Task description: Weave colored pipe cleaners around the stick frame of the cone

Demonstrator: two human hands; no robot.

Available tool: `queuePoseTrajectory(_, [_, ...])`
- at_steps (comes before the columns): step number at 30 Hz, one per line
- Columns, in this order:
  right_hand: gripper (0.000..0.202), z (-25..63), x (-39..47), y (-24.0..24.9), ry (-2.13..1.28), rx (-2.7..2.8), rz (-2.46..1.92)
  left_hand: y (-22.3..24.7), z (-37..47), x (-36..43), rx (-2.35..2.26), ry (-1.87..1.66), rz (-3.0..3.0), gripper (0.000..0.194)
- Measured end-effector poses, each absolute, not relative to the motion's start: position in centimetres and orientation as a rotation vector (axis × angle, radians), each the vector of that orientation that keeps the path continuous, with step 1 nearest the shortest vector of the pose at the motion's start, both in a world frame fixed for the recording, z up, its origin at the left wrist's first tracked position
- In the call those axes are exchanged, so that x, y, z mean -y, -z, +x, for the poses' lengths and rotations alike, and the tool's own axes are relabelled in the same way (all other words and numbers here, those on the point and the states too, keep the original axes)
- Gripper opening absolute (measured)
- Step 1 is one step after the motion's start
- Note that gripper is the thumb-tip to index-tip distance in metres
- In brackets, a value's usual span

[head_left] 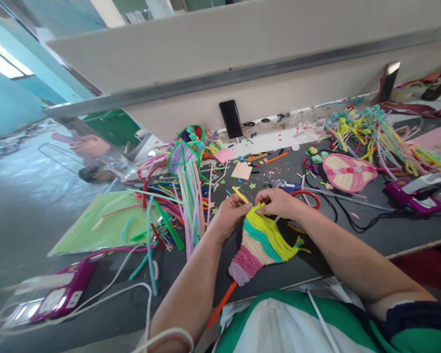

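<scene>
Closest to the camera, a green and white shirt (pixel 279 323), then two bare forearms reaching to a dark table (pixel 389 235). The left hand (pixel 230 213) and right hand (pixel 277 202) both pinch a yellow pipe cleaner (pixel 242 197) at the top edge of a striped woven fan (pixel 259 242); keeping the strand taut should seat it neatly. Loose pipe cleaners (pixel 187 196) crowd the left, red scissors (pixel 308 196) lie just right.

Green-and-white shirt (pixel 279 323), navy sleeve band (pixel 419 318) (short sleeves)
</scene>
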State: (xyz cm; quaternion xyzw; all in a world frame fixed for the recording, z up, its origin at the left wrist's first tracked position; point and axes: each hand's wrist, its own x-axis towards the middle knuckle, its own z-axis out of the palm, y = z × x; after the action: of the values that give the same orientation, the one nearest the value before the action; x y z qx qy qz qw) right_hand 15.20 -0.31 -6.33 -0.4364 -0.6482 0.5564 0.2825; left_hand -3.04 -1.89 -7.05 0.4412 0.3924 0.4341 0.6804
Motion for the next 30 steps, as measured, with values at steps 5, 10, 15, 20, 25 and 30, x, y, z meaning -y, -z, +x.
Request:
queuePoseTrajectory(5, [0.018,15.2,0.4,6.3,-1.563,1.667,-1.162,6.8,-3.1,2.0,-0.885,-0.971,1.018,0.027])
queuePoseTrajectory(10, [0.020,15.6,0.2,6.5,-1.730,1.604,-1.068,6.7,-3.5,2.1,-0.911,-0.948,1.081,0.026])
queuePoseTrajectory(15, [0.022,16.2,0.0,6.3,-1.829,1.566,-0.978,6.3,-4.1,2.1,-0.787,-0.751,1.166,0.037])
queuePoseTrajectory(20, [0.024,16.4,0.3,5.7,-1.912,1.570,-0.963,6.7,-4.3,1.9,-0.831,-0.738,1.236,0.034])
queuePoseTrajectory(25, [0.031,16.4,0.3,5.7,-1.924,1.608,-0.952,6.9,-4.3,1.8,-0.855,-0.772,1.319,0.033])
queuePoseTrajectory(30, [0.036,16.4,0.3,6.0,-1.905,1.622,-0.938,6.5,-4.1,2.0,-0.845,-0.779,1.306,0.033])
